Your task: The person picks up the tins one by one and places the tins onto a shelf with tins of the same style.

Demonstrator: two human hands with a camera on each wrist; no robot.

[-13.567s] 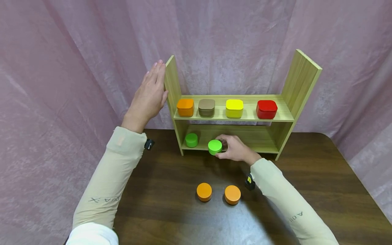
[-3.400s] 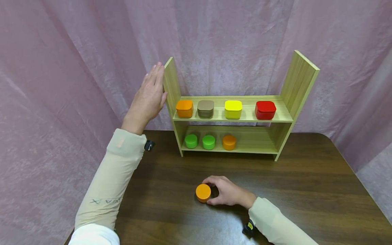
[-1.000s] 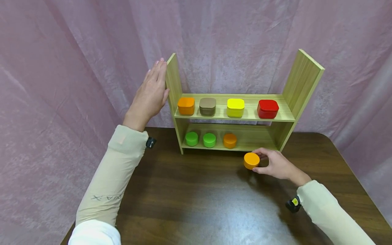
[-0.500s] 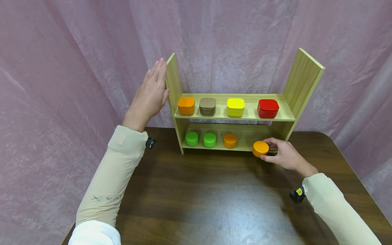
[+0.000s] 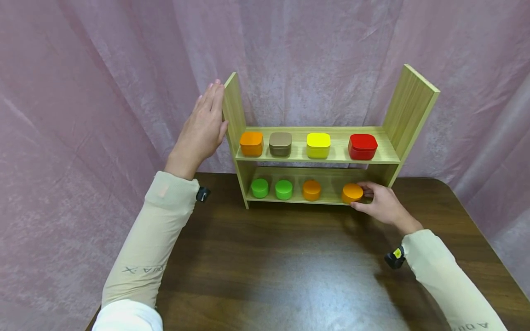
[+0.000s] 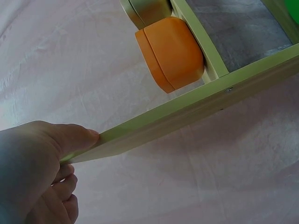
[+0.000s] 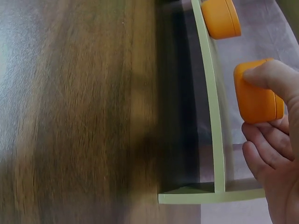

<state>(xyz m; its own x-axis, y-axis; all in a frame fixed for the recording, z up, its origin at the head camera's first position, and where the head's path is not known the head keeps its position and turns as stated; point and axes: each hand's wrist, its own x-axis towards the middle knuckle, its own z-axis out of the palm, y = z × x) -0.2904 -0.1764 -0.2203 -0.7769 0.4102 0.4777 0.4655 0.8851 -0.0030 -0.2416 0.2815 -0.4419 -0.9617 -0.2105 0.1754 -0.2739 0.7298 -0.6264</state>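
Observation:
My right hand (image 5: 368, 197) grips a round orange tin (image 5: 352, 193) at the right part of the lower board of a wooden shelf (image 5: 407, 110); thumb in front, fingers behind. The right wrist view shows the same orange tin (image 7: 254, 98) pinched just past the shelf's front edge (image 7: 211, 121). To its left on that board stand another orange round tin (image 5: 311, 190) and two green round tins (image 5: 284, 189) (image 5: 259, 188). My left hand (image 5: 204, 122) lies flat with straight fingers against the shelf's left side panel (image 6: 187, 112).
On the upper board stand square tins: orange (image 5: 251, 143), brown (image 5: 280, 144), yellow (image 5: 318, 145), red (image 5: 362, 146). The shelf stands at the back of a dark wooden table (image 5: 281, 266). A pink curtain (image 5: 103, 69) hangs close behind and to the left.
My right hand carried the orange round tin from the table's middle up and right onto the lower board's right part. The left hand stayed on the side panel.

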